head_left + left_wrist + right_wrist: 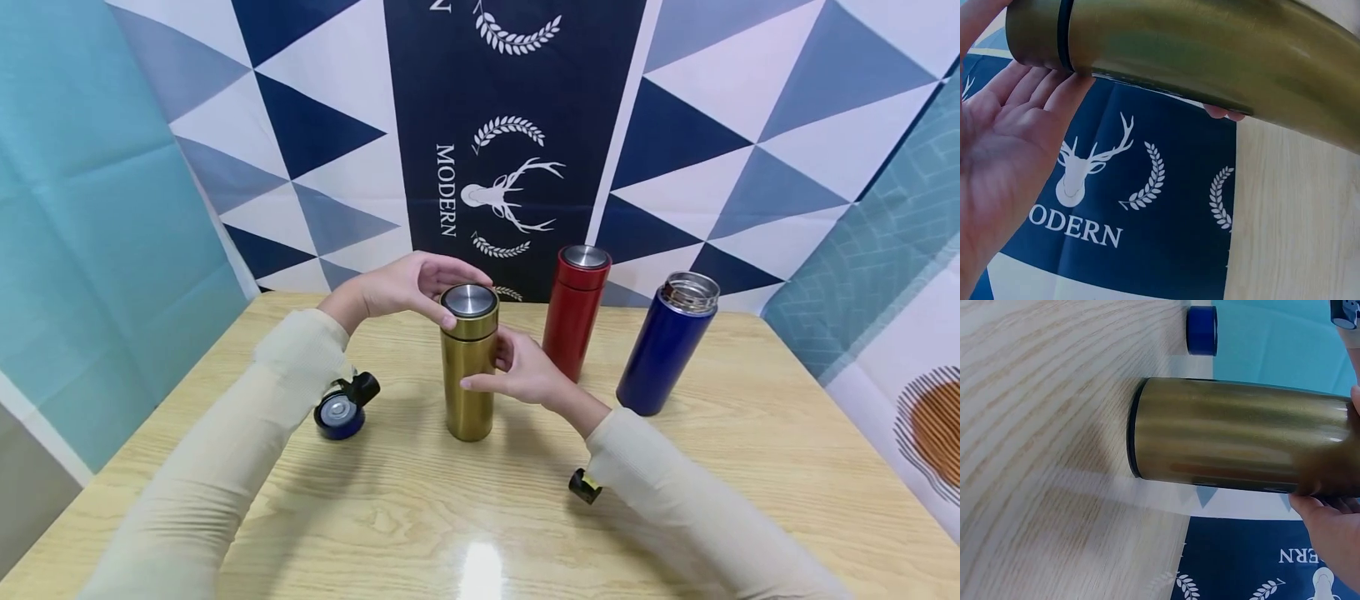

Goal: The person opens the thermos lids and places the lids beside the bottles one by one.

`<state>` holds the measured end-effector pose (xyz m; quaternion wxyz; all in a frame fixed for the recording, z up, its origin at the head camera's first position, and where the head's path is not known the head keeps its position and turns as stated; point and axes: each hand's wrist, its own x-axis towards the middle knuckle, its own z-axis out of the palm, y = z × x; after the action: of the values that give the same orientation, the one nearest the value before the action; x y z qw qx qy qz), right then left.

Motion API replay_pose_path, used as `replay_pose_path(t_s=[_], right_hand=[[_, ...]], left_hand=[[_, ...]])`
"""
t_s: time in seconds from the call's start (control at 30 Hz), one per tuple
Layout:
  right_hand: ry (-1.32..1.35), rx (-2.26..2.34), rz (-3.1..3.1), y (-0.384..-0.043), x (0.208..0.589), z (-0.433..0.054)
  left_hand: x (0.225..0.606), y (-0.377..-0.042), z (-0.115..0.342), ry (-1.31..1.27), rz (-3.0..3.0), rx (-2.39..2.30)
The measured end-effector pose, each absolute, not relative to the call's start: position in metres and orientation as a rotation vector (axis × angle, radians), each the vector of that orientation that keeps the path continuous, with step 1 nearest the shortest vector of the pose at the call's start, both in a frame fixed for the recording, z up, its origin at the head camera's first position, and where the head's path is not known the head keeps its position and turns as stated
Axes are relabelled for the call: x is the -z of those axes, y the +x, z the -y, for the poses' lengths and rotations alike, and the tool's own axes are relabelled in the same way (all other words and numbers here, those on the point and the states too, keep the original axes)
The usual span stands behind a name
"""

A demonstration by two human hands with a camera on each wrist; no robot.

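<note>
A gold thermos flask [468, 392] is upright in the middle of the head view, its base close to the wooden tabletop. Its gold lid [470, 302] has a silver disc on top and sits on the body above a dark seam. My left hand [408, 283] holds the lid, thumb at the front and fingers around the far side. Lower down, my right hand [528, 371] grips the body from the right. In the right wrist view the flask's side [1229, 434] fills the middle, with a dark ring round its base.
A blue flask [663, 350] with its steel mouth uncovered stands to the right. Beside it, nearer the gold one, is a red flask [573, 321] with its lid on. A blue lid [341, 417] lies at the left, close to my left sleeve. Patterned cloth [322, 125] hangs behind the table.
</note>
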<state>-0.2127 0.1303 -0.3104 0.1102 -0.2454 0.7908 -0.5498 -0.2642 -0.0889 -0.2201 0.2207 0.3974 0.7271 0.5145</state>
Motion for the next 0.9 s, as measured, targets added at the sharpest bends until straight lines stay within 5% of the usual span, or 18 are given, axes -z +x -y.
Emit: replay_pose_path(t_s=[0.9], right_hand=[[-0.712, 1.564, -2.357, -0.209, 0.305, -0.128]], left_hand=[[0.218, -0.234, 0.086, 0.842, -2.272, -1.472]])
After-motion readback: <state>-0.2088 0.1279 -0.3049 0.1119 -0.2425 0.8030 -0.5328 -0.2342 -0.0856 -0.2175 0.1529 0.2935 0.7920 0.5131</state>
